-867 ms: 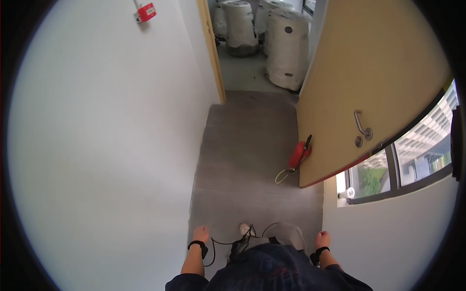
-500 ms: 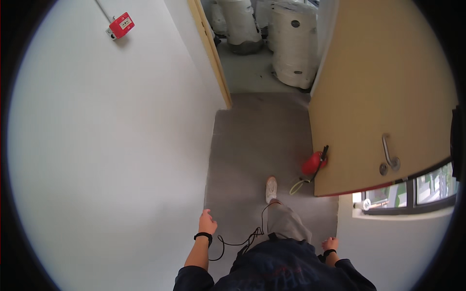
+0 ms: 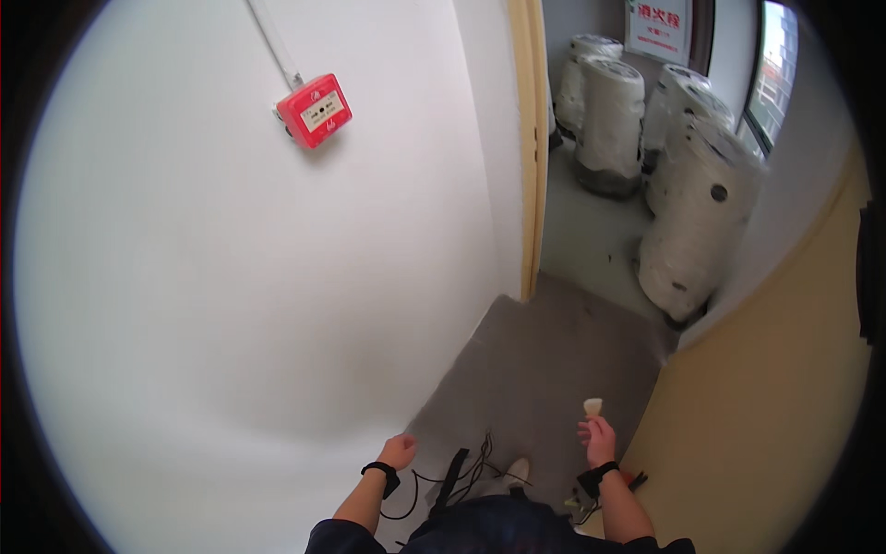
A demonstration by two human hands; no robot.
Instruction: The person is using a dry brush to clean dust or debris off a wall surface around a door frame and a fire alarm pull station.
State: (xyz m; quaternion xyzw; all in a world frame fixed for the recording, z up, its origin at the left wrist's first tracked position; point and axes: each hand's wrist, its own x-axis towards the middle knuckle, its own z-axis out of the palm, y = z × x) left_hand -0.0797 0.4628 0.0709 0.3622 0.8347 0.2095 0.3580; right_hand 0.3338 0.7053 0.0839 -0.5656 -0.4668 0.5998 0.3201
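My right hand [image 3: 598,440] is raised over the floor, its fingers closed on what looks like a small brush [image 3: 592,406]. The pale, flared head of the brush points away from me; its handle is mostly hidden in my fingers. My left hand [image 3: 399,451] hangs close to the white wall, fingers curled in, with nothing visible in it. On that wall, farther up, a red fire alarm call point [image 3: 315,112] is mounted below a thin white conduit. Dark cables [image 3: 475,462] hang in front of my body between my hands. Each wrist wears a black band.
A tan door [image 3: 784,369] stands swung back at my right. Past the door frame [image 3: 532,148], several cylinders wrapped in clear plastic [image 3: 609,125] stand on the floor. My light shoe [image 3: 520,471] is on the grey floor. A red fire extinguisher [image 3: 635,480] sits partly behind my right forearm.
My view has swung left and forward, so the call point looks larger and nearer. My right hand has come up and forward, bringing the brush into sight. My left hand stays low.
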